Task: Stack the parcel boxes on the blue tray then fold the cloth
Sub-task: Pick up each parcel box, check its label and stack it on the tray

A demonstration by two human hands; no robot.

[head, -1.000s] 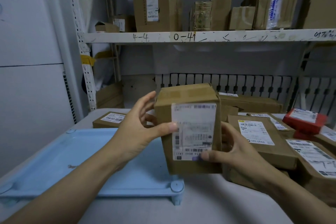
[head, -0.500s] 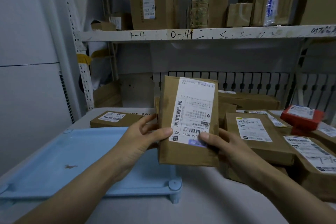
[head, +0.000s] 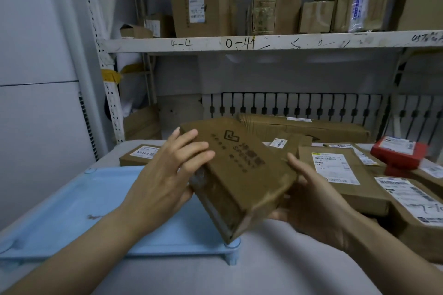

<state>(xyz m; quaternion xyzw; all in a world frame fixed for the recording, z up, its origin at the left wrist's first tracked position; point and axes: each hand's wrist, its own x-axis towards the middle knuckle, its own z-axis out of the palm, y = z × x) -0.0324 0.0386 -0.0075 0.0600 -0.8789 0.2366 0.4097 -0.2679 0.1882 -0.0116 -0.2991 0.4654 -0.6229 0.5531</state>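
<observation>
I hold a brown cardboard parcel box (head: pixel 239 175) in both hands above the right end of the blue tray (head: pixel 72 203). It is tilted, its printed logo face turned up toward me. My left hand (head: pixel 165 182) grips its left edge, fingers over the top face. My right hand (head: pixel 314 201) cups its right side from below, thumb on the edge. The tray's surface shows no boxes. A heap of labelled brown parcels (head: pixel 340 175) lies on the table to the right. The table is draped in a grey-white cloth (head: pixel 263 268).
A flat parcel (head: pixel 139 154) lies behind the tray's far edge. A red box (head: pixel 398 152) sits at the right on the pile. A long carton (head: pixel 311 127) lies at the back. A shelf (head: pixel 263 42) overhead holds several boxes. A white cabinet (head: pixel 36 103) stands left.
The box has been turned over in my hands: the white shipping label faced me before, now the printed logo face is up and the box is tilted lower over the tray.
</observation>
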